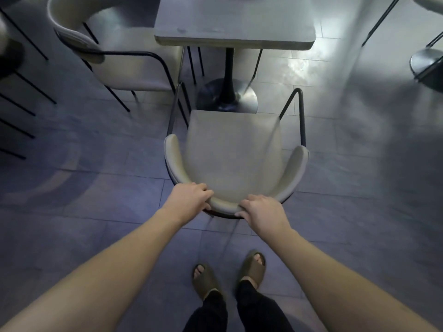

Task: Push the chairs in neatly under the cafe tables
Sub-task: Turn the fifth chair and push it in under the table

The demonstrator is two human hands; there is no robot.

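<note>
A beige chair (233,149) with a curved backrest and thin black metal legs stands directly in front of me, facing a grey square cafe table (235,27). My left hand (189,200) grips the left part of the backrest's top edge. My right hand (261,212) grips the same edge just to the right. The seat's front edge lies short of the table's near edge, above the table's round base (227,97). The chair looks motion-blurred.
A second beige chair (115,56) stands at the table's left side. Black chair legs (21,101) line the far left. Another round table base (426,63) sits at the right edge. My sandalled feet (227,271) stand on the grey tiled floor behind the chair.
</note>
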